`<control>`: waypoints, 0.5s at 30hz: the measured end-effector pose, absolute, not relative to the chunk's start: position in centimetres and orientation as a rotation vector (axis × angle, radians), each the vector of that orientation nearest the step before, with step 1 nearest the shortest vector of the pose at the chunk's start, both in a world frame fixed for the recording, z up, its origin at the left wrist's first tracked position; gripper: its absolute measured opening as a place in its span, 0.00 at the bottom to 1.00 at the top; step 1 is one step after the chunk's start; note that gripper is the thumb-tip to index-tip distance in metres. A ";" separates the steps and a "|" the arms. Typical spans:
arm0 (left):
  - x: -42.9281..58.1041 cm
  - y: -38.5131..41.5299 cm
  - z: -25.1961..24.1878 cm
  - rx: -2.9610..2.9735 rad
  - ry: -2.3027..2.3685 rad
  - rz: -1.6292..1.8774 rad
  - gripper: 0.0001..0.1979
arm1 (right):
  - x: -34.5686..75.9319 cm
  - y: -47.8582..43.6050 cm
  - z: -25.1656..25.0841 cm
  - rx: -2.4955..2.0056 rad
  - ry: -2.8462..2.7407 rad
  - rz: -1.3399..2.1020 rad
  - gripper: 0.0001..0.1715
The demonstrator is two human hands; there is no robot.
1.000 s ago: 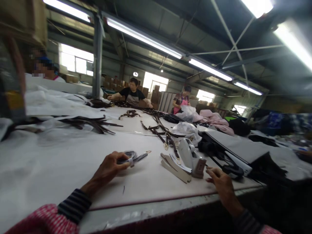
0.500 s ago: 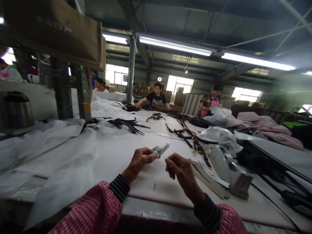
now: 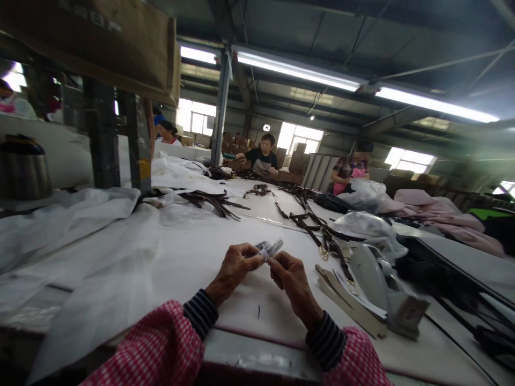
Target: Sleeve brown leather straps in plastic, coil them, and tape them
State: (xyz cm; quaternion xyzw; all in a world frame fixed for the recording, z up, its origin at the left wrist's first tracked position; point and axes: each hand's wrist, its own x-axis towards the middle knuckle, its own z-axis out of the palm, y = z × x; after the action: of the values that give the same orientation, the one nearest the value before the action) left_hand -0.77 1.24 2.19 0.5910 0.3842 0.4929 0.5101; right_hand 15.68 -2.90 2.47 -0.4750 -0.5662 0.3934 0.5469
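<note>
Between my hands, above the white tabletop (image 3: 189, 257), is a small bundle of thin grey strips (image 3: 274, 247) with a pale band (image 3: 263, 254) around its middle. My left hand (image 3: 237, 268) is closed on the bundle from the left, thumb and fingers pinching it. My right hand (image 3: 290, 274) is closed too, its thumb and fingertips pinching at the band's right side. The fingers partly hide the bundle, so what the strips are made of cannot be told.
A white tape dispenser (image 3: 372, 273) stands to the right beside beige curved strips (image 3: 350, 303). Dark leather straps with buckles (image 3: 308, 225) lie across the table. White sheeting (image 3: 108, 279) spreads at left. Co-workers (image 3: 263, 158) are at the far side.
My right hand has moved left and closed in on the band of the bundle, where before it hovered apart. The left hand keeps its hold.
</note>
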 end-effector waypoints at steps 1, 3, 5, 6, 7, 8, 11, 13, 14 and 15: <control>-0.8 1.2 2.3 1.428 0.931 1.184 0.14 | 15.6 -2.9 2.5 -1.129 -1.335 0.939 0.21; -0.8 1.0 2.4 1.439 0.942 1.178 0.14 | 15.6 -3.0 2.5 -1.129 -1.315 0.959 0.22; -0.8 0.9 2.5 1.457 0.947 1.171 0.13 | 15.5 -3.1 2.5 -1.121 -1.294 0.985 0.23; -0.8 0.9 2.5 1.468 0.946 1.166 0.13 | 15.5 -3.1 2.4 -1.114 -1.281 0.998 0.24; -0.8 0.9 2.5 1.479 0.945 1.160 0.13 | 15.6 -3.1 2.2 -1.109 -1.268 1.008 0.24; -0.8 0.9 2.5 1.489 0.943 1.156 0.13 | 15.7 -3.0 2.0 -1.106 -1.254 1.018 0.24; -0.8 0.9 2.3 1.501 0.952 1.156 0.13 | 16.0 -2.6 1.4 -1.102 -1.223 1.062 0.25; -0.8 1.0 2.2 1.489 0.955 1.162 0.13 | 16.1 -2.4 1.2 -1.100 -1.215 1.092 0.25; -0.8 1.0 2.2 1.475 0.951 1.164 0.13 | 16.1 -2.3 1.1 -1.099 -1.214 1.102 0.25; -0.8 1.1 2.1 1.457 0.945 1.165 0.13 | 16.1 -2.2 1.0 -1.095 -1.216 1.106 0.25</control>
State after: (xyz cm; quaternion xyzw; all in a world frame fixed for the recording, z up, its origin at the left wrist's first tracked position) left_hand -0.77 1.07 2.11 0.6029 0.3908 0.4820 0.5014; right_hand 16.06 -2.18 1.03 -0.4627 -0.5138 0.4674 0.5508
